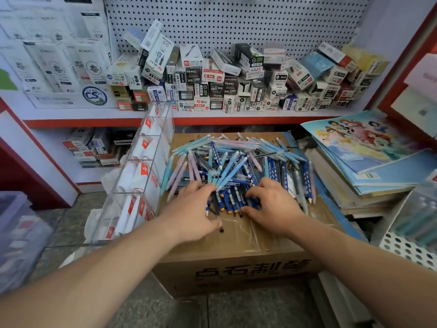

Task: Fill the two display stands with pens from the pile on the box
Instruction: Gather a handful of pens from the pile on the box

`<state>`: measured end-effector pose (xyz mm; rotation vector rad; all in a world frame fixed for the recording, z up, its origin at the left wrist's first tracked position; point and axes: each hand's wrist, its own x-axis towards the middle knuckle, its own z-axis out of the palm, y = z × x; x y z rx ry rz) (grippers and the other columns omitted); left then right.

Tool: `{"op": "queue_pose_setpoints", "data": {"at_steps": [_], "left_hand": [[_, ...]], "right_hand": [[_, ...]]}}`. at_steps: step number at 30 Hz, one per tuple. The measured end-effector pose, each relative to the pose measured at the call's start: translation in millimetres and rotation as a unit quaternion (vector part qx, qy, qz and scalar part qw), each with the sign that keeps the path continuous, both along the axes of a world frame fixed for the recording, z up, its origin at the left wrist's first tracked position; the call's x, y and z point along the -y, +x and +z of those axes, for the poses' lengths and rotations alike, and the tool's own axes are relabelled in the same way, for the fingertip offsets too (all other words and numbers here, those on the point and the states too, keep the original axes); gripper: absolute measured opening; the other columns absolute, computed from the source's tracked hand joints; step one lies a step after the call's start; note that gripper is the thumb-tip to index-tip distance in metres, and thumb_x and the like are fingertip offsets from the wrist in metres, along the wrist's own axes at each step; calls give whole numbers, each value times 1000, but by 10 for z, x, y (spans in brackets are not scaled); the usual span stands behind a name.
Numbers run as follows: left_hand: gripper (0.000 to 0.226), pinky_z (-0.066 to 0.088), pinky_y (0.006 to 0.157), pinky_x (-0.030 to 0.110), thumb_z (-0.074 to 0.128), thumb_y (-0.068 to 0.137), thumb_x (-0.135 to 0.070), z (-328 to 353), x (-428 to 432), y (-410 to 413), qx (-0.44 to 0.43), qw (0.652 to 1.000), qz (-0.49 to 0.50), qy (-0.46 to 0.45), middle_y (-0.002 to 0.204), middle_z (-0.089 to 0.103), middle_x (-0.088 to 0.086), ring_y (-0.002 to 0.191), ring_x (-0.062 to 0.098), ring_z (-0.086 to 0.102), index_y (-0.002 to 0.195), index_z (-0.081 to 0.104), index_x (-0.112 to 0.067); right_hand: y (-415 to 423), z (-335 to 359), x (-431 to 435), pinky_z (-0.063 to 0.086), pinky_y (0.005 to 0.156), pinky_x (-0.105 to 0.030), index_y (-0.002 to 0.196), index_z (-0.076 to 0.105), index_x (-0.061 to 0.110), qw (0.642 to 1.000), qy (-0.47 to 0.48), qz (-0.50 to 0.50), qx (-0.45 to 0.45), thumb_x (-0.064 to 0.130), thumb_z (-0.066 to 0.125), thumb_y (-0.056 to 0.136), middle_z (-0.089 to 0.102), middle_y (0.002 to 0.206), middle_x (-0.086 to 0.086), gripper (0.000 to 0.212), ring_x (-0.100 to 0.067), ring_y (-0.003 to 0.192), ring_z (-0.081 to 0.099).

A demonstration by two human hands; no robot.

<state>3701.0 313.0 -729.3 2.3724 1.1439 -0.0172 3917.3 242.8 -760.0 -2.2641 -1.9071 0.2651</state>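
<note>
A pile of pens [236, 159] in light blue, pink and dark blue covers the top of a brown cardboard box [238, 242]. My left hand [189, 211] and my right hand [272, 204] lie side by side at the near edge of the pile. The fingers and thumbs of both curl round a bunch of dark blue pens [230, 201] between them. A clear acrylic display stand [144, 171] with several compartments leans against the box's left side. A second stand [416, 223] with a white perforated base and some light blue pens sits at the lower right, blurred.
A shelf [212, 114] behind the box carries stacked small pen boxes [236, 81] under a pegboard. A stack of notebooks [364, 166] lies right of the box. A plastic bin [16, 233] stands on the floor at left.
</note>
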Motion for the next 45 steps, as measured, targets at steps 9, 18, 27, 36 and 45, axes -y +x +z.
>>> {"op": "queue_pose_setpoints", "data": {"at_steps": [9,18,27,36,45], "left_hand": [[89,35,119,47,73,86,-51,-30,10,17,-10,1000,9,2,163,20,-4,150,20,25,158,25,-30],[85,34,120,45,74,88,-48,2,9,43,6,1000,16,8,160,26,-3,149,20,26,157,29,-29],[84,31,119,40,73,90,-44,93,76,122,11,1000,12,6,161,26,-4,150,17,25,159,29,-27],[76,29,120,37,72,93,-38,118,107,138,41,999,9,7,157,32,-3,147,17,29,157,34,-25],[47,35,119,32,62,102,-29,223,198,276,159,987,-11,-12,149,53,-13,138,6,46,147,53,-30]], "right_hand": [[-149,-16,-20,49,87,-33,133,61,29,1000,13,9,-17,56,59,96,40,106,8,45,-17,114,49],[-38,-8,194,46,89,-28,143,56,34,998,-2,59,26,55,51,100,43,107,8,48,-12,106,45],[-148,5,302,48,77,-27,103,64,28,998,9,54,25,64,62,89,52,99,10,38,-9,94,49],[-62,161,333,48,59,-27,81,56,20,991,31,-120,-59,29,61,95,58,91,2,18,-14,71,59],[-133,640,529,55,62,-34,94,58,21,890,252,-111,-364,31,61,100,72,83,0,12,-15,68,65]]}}
